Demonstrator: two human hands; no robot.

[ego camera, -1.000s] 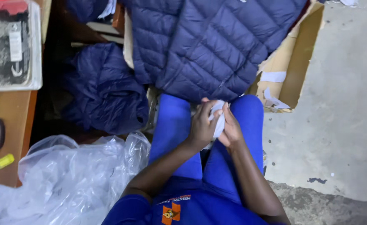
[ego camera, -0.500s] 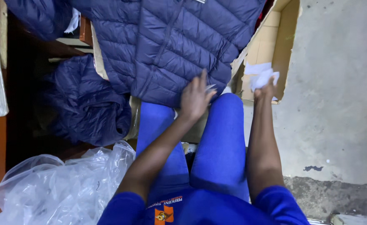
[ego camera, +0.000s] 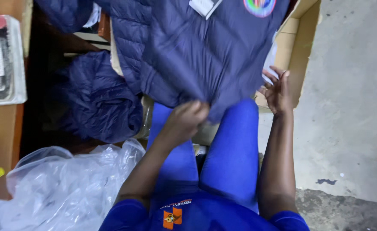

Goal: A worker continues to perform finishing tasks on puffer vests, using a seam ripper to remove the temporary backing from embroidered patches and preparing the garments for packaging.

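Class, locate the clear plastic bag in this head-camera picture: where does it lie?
The clear plastic bag lies crumpled at the lower left of the head view, beside the person's left arm and below the bundled navy jacket.

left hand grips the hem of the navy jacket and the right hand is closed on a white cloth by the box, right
Not quite: in the head view the right hand is open and holds nothing, fingers spread beside the cardboard box. The left hand does grip the hem of the navy jacket.
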